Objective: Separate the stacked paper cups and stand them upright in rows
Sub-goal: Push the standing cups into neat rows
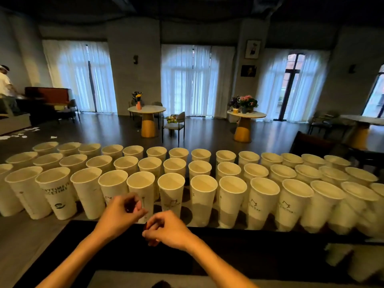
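Note:
Several white paper cups stand upright in three rows across the dark table; one front-row cup is near the middle, and another at the left carries green print. My left hand hovers just in front of the front row with its fingers curled and nothing visible in it. My right hand is beside it, slightly nearer me, fingers curled closed with nothing visible in it. Both hands are apart from the cups. More white cups show blurred at the lower right.
Beyond the table's far edge lies a dark floor with two round tables, flower pots and a chair. A person in white stands at the far left. Curtained windows line the back wall.

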Demonstrator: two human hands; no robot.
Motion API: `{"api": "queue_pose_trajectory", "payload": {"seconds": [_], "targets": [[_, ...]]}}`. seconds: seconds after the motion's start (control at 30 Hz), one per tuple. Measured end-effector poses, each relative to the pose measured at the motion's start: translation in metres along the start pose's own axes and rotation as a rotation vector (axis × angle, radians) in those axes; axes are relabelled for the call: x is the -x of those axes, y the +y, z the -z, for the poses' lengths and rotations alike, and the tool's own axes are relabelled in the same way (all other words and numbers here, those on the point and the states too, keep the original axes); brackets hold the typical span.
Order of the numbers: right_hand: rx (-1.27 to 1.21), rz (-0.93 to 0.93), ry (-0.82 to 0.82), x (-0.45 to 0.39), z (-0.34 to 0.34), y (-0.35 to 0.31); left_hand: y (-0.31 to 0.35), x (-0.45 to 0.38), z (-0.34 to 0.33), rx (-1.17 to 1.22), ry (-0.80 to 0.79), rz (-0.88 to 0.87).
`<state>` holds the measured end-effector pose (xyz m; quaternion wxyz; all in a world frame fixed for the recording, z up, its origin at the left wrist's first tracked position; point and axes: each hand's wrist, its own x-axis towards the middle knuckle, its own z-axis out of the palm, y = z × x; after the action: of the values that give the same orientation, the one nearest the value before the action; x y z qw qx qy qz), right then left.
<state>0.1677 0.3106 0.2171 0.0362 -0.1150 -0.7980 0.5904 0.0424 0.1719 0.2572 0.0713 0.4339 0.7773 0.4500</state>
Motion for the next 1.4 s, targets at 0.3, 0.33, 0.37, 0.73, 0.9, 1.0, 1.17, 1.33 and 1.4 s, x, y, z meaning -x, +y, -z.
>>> {"api": "queue_pose_trajectory", "payload": {"seconds": [0.3, 0.33, 0.37, 0.73, 0.9, 1.0, 1.17, 1.33, 1.4], "targets": [[0.031, 0.091, 0.4, 0.066, 0.109, -0.034, 0.111, -0.073, -0.061, 0.052, -0.122, -0.361], [0.037, 0.087, 0.443, 0.075, 0.118, -0.039, 0.116, -0.08, -0.068, 0.057, -0.121, -0.381], [0.048, 0.084, 0.489, 0.084, 0.13, -0.043, 0.123, -0.086, -0.075, 0.065, -0.118, -0.399], [0.524, -0.056, 0.947, 0.125, 0.287, -0.014, 0.157, -0.158, -0.143, -0.233, -0.161, -0.368], [0.689, -0.113, 0.982, 0.108, 0.322, 0.001, 0.168, -0.203, -0.174, -0.425, -0.213, -0.347], [0.78, -0.135, 0.936, 0.095, 0.341, 0.003, 0.172, -0.22, -0.187, -0.544, -0.19, -0.309], [0.891, -0.165, 0.838, 0.075, 0.364, 0.005, 0.173, -0.236, -0.207, -0.668, -0.206, -0.274], [1.021, -0.235, 0.73, 0.057, 0.379, 0.009, 0.17, -0.245, -0.217, -0.707, -0.22, -0.269], [1.038, -0.243, 0.685, 0.052, 0.38, 0.012, 0.167, -0.248, -0.222, -0.711, -0.219, -0.267]]}}
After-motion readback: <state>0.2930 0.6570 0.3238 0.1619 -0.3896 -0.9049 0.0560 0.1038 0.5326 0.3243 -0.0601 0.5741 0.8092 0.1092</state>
